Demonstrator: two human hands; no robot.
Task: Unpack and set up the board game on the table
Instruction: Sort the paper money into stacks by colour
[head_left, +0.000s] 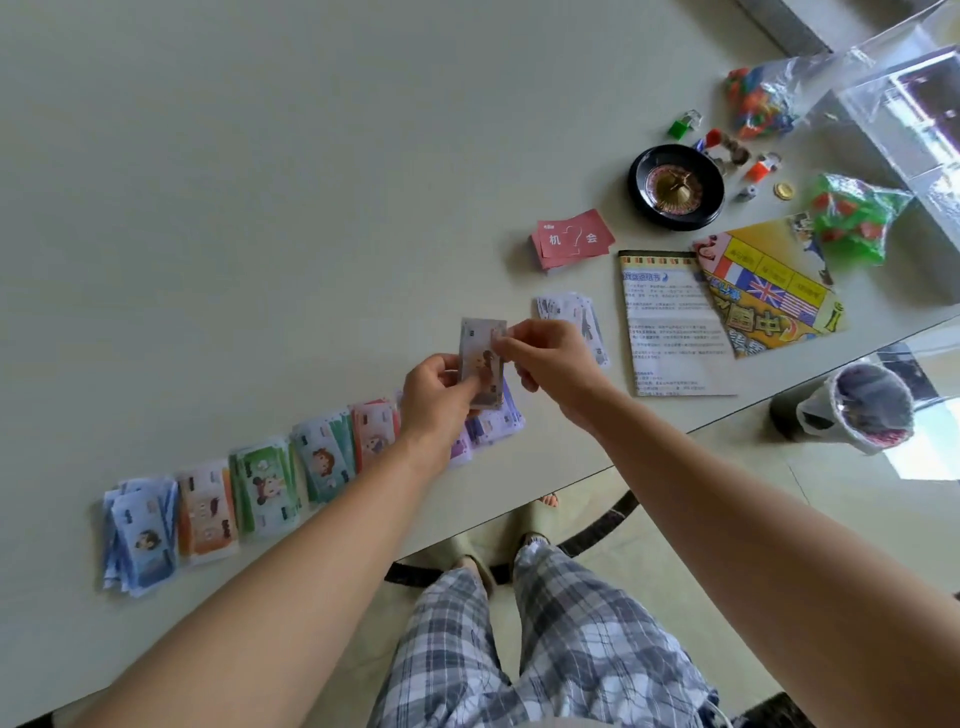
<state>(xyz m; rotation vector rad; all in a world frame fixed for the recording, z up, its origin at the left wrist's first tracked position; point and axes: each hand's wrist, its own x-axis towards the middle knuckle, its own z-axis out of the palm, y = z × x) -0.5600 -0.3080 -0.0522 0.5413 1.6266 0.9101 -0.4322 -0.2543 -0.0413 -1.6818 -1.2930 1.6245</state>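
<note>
My left hand (435, 397) grips a small stack of grey play-money notes (480, 353) above the table's near edge. My right hand (545, 364) pinches the top note of that stack at its upper right edge. Below the hands, a row of sorted money piles lies along the near edge: blue (140, 535), orange (208, 512), green (265, 486), teal (324, 457), pink (374, 428) and purple (493, 423). Another grey pile (576, 312) lies to the right of the hands.
On the pale table (260, 208): red cards (571, 239), a rule sheet (670, 327), the folded game board (769, 291), a black roulette wheel (675, 187), loose tokens (722, 143), a gold coin (783, 190) and two bags of plastic pieces (852, 213). A lined bin (862, 408) stands on the floor.
</note>
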